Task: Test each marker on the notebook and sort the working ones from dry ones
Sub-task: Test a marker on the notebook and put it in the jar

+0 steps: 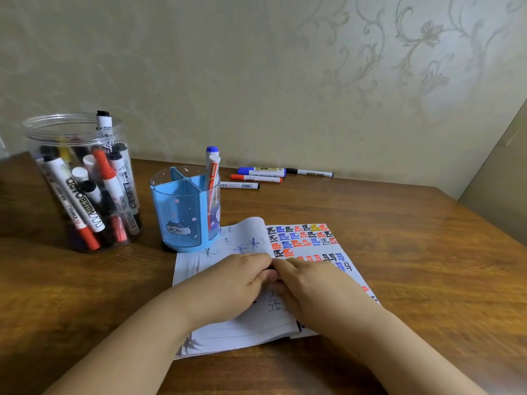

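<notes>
Far to the left of the notebook (302, 243) stands your clear jar (79, 183), packed with whiteboard markers, one black-capped marker poking above its rim. Nearer, just beside the notebook's top-left corner, sits the blue divided pen holder (185, 212), and two markers (212, 169) stand in its right-hand compartment, one blue-capped, one with a red label. Now your left hand (236, 283) is down over the middle of the notebook, fingers curled, and something small and dark (271, 269) peeks out right where both hands meet. What it is I cannot tell; it looks pinched between them. Your right hand (308, 286) presses in from the other side, fingers curled too, knuckle to knuckle with the left. Above your hands the right-hand page is covered in rows of black, blue, red and yellow test marks. Behind the notebook, by the wall, four markers (273, 176) lie flat in a loose cluster. All of it rests on a brown wooden table (413, 252), with pale patterned wallpaper (285, 81) behind.
</notes>
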`<move>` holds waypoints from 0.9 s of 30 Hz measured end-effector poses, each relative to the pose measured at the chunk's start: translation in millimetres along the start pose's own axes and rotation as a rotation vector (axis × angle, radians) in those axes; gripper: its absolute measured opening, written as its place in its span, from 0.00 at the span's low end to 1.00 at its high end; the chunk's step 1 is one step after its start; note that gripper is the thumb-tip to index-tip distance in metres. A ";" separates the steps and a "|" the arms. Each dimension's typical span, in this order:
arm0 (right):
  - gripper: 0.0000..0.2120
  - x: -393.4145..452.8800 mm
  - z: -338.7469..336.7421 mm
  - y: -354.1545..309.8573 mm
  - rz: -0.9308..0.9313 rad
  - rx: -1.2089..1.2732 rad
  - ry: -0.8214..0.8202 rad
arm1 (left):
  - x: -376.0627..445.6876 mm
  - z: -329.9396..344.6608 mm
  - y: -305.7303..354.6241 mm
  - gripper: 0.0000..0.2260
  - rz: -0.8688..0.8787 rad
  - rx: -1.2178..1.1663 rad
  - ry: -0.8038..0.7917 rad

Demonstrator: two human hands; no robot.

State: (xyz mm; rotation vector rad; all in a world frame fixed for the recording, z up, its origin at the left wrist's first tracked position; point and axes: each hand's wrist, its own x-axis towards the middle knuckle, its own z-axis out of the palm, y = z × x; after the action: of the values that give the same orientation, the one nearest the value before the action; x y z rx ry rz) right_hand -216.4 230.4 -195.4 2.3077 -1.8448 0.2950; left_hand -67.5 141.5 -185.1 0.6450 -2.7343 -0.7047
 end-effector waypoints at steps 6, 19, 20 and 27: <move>0.19 2.4 -8.4 -2.5 0.108 0.044 -0.074 | 0.4 -2.1 3.1 0.09 -0.046 -0.061 0.002; 0.07 -28.8 -56.9 12.2 0.524 0.898 -0.001 | -0.5 -4.5 3.4 0.11 -0.020 -0.116 0.190; 0.05 -34.2 -59.3 10.6 0.560 1.035 0.028 | -0.8 -3.2 5.4 0.10 -0.017 -0.127 0.194; 0.06 -59.7 -35.1 7.5 0.657 1.798 0.238 | -1.8 2.2 12.9 0.10 -0.005 -0.190 0.205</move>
State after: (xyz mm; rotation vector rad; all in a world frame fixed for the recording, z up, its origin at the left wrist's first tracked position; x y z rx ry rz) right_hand -238.1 294.0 -177.0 1.5845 -2.3709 3.0962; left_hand -71.3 153.4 -180.7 0.6421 -2.4446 -0.8369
